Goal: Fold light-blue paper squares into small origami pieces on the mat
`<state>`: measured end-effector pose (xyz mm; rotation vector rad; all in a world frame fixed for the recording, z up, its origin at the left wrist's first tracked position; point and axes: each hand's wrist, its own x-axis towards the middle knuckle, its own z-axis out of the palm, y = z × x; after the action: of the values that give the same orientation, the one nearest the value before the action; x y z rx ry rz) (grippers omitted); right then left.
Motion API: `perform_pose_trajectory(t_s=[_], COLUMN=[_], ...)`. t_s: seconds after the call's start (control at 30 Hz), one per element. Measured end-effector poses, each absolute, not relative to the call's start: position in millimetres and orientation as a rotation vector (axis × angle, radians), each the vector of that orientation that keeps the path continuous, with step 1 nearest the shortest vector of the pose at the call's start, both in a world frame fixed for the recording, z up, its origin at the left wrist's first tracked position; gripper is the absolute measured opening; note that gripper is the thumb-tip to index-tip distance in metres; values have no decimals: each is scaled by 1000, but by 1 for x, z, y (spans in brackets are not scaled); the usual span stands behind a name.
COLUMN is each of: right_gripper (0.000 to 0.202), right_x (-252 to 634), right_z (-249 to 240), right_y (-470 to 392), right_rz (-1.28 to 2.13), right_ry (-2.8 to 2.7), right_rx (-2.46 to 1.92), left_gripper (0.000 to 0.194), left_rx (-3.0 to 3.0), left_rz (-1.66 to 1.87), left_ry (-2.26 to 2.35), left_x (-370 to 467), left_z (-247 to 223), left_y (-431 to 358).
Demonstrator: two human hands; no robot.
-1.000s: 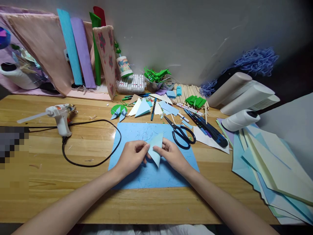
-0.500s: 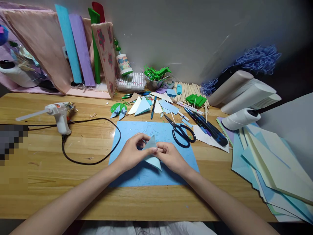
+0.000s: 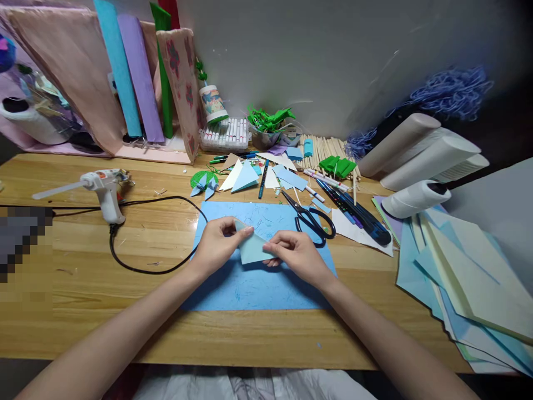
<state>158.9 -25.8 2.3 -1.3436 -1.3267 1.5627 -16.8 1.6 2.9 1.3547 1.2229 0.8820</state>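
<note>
A folded piece of light blue paper (image 3: 253,250) is held up over the blue mat (image 3: 258,294). My left hand (image 3: 220,241) pinches its upper left corner between thumb and fingers. On the other side, my right hand (image 3: 295,255) grips the right corner, its thumb on the near face. The paper looks like a triangle, its long edge sloping down to the right; fingers hide both ends. Black-handled scissors (image 3: 312,219) lie partly open at the mat's upper right, just beyond my right hand.
A white glue gun (image 3: 107,194) with a looping black cord stands at left. Behind the mat lie paper scraps (image 3: 245,176), pens and folded blue paper petals (image 3: 204,186). To the right are a dark blue cutter (image 3: 372,225), paper sheets (image 3: 470,266) and white rolls (image 3: 416,199).
The paper has been turned from a steep, curled position to a flatter triangle facing me. My hands have moved apart to its two corners. The view has shifted slightly.
</note>
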Motion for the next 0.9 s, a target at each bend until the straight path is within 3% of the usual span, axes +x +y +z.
perform_pose_trajectory(t_s=[0.47, 0.9], right_gripper=[13, 11], right_x=[171, 191], right_z=[2, 6], right_y=[-21, -10], right_rz=[1078, 1016], right_ry=[-1815, -1795], right_rx=[-1308, -1369], left_gripper=[19, 15], left_rx=[1828, 1657], left_rz=[653, 671], left_ry=[1134, 1111], left_x=[-19, -20], left_z=[6, 10], left_y=[-10, -3])
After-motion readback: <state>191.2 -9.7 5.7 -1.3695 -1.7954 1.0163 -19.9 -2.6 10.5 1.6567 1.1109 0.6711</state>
